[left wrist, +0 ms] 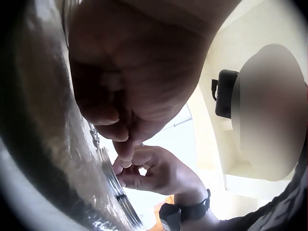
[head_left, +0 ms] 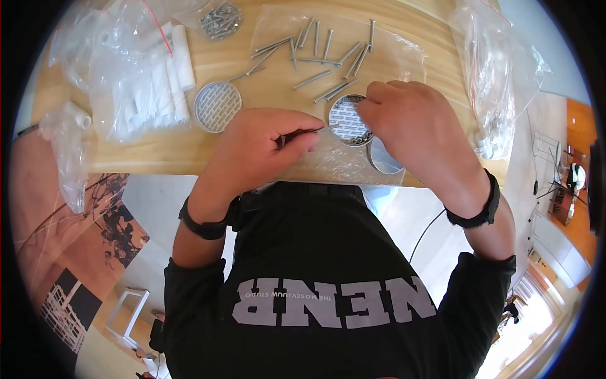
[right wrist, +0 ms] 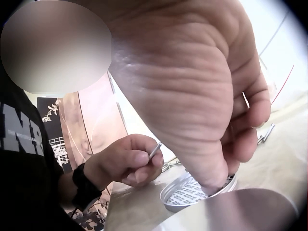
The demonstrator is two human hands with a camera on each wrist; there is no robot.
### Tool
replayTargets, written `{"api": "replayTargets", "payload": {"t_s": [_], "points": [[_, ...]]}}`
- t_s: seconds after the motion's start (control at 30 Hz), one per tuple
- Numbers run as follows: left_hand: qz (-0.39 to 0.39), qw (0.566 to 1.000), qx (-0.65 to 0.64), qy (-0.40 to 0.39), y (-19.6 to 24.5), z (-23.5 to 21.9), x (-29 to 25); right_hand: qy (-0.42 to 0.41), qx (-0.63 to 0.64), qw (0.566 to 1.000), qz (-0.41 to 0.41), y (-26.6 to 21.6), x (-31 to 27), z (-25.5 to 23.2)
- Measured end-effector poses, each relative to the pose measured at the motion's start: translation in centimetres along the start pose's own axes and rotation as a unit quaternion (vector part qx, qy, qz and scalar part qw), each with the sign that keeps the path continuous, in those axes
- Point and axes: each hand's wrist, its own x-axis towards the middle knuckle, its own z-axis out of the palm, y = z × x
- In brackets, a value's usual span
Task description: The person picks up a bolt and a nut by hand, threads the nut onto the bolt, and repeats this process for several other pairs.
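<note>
My left hand [head_left: 255,148] grips a metal bolt [head_left: 327,128] between thumb and curled fingers. The bolt's shank sticks out toward a round shallow tin [head_left: 346,122] with a printed lining. Small dark nuts [head_left: 362,139] lie along the tin's inner edge. My right hand [head_left: 420,120] reaches down over the tin, thumb and fingertips inside its rim in the right wrist view. Whether those fingertips pinch a nut, I cannot tell. Loose long bolts [head_left: 312,79] lie scattered just beyond the tin.
A lined round lid [head_left: 218,106] lies left of the tin, and another round piece [head_left: 384,158] sits partly under my right hand. Plastic bags with white tubes [head_left: 182,60] are at left. A bag of small hardware [head_left: 221,20] lies behind; another clear bag [head_left: 495,69] is at right.
</note>
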Motion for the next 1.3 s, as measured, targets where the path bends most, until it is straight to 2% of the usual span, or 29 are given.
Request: {"api": "replayTargets", "payload": {"t_s": [0.13,0.33,0.43,0.5,0.63,0.7,0.83,0.93,1.0,1.23,1.3], "points": [[0.011,1.000,0.010,0.004,-0.5,-0.1,-0.4,0.007,0.016,1.000,-0.007,0.2,0.0,-0.1],[0.008,1.000,0.002,0.005,-0.8,0.0,-0.1,-0.001,-0.025,1.000,-0.009,0.2,0.1,-0.2],[0.022,1.000,0.006,0.013,-0.8,0.1,0.0,0.025,-0.039,0.999,-0.021,0.1,0.1,0.2],[0.013,1.000,-0.002,0.013,-1.0,0.1,0.0,-0.012,-0.040,0.999,0.012,0.0,0.0,0.4],[0.006,1.000,-0.001,0.017,-1.0,0.1,0.0,-0.014,-0.038,0.999,0.025,-0.3,-0.1,0.5],[0.016,1.000,0.009,0.020,-1.0,0.1,0.0,0.045,-0.045,0.998,-0.002,-0.2,-0.2,0.8],[0.022,0.999,0.015,0.023,-0.8,0.2,0.0,0.045,-0.051,0.998,-0.012,0.1,-0.1,1.0],[0.034,0.999,0.007,0.027,-1.1,0.3,0.0,0.054,-0.036,0.998,-0.017,0.4,-0.3,1.1],[0.035,0.999,0.012,0.021,-0.9,0.3,0.0,0.059,0.020,0.998,0.018,0.5,-0.3,0.8],[0.034,0.999,0.007,0.011,-0.6,0.3,-0.1,0.081,0.105,0.990,0.042,0.9,-0.5,1.2],[0.040,0.999,0.009,0.018,-0.6,0.4,0.0,0.135,0.150,0.977,0.071,0.8,-0.7,1.0]]}}
